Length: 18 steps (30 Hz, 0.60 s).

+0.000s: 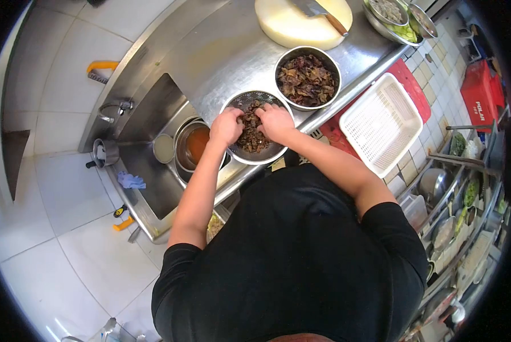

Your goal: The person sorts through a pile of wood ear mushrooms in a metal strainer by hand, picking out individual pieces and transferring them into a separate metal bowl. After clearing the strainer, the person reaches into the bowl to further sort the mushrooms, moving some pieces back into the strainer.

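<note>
Both hands are over a perforated metal colander point(243, 101) on the steel counter. Inside it is a heap of dark brown, frilly wood ear mushroom point(254, 135). My left hand point(227, 126) reaches in over the left rim, its curled fingers in the heap. From the opposite side, my right hand point(275, 123) also has its fingers bent into the mushroom; the fingertips of both are partly hidden. Just beyond the right hand stands a round metal bowl point(279, 64) full of larger dark mushroom pieces point(307, 80).
A round cutting board point(278, 28) bears a cleaver point(318, 12). Left is a sink point(153, 191) holding a pot of reddish-brown liquid point(197, 142). Bowls of food point(389, 11) stand at the counter's far end. A white plastic basket point(381, 122) lies right, near shelving point(466, 162).
</note>
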Available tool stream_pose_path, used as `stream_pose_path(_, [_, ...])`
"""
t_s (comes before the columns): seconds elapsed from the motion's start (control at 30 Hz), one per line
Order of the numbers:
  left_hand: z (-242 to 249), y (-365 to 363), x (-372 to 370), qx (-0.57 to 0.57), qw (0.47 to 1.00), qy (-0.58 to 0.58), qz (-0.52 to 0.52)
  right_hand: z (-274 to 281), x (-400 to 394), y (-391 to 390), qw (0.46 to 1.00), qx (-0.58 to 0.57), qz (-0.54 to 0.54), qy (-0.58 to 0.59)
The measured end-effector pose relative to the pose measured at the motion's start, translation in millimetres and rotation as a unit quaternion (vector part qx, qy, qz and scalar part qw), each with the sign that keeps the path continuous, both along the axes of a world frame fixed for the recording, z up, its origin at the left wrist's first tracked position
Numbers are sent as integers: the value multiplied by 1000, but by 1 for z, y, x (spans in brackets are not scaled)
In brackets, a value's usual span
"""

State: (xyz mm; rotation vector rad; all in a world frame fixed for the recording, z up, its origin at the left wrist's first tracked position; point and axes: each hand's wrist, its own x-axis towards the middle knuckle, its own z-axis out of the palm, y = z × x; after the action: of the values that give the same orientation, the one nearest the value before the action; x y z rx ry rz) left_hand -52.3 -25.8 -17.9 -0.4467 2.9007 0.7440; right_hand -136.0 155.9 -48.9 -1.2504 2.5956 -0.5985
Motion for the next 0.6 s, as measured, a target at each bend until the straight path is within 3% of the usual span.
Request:
stream_pose_path(0.07, [17,18,10,-47,999,21,-3,-17,-5,-9,1000,12,7,25])
stream_pose_path(0.17, [13,31,18,-30,992,110,51,-5,-11,-3,996,-7,-23,-83])
stream_pose_path(0.2, [11,31,18,42,992,83,87,-3,-13,0,990,-90,-29,-105])
stream_pose_path(0.23, [9,32,19,117,985,71,108,0,-15,3,968,-129,-57,-208])
stream_pose_path(0.3, [9,34,23,262,952,48,149,12,-20,9,886,-199,-110,-404])
stream_pose_path(0.4, [13,46,26,515,833,75,190,31,-24,15,814,-230,-135,-517])
stream_pose_path(0.47, [15,49,27,516,829,87,197,51,-24,19,776,-224,-152,-570])
stream_pose_path(0.57, [15,51,27,545,803,105,216,45,-23,20,722,-306,-133,-606])
stream_pose_path(0.6, [20,53,27,571,782,125,216,43,-20,18,745,-338,-116,-563])
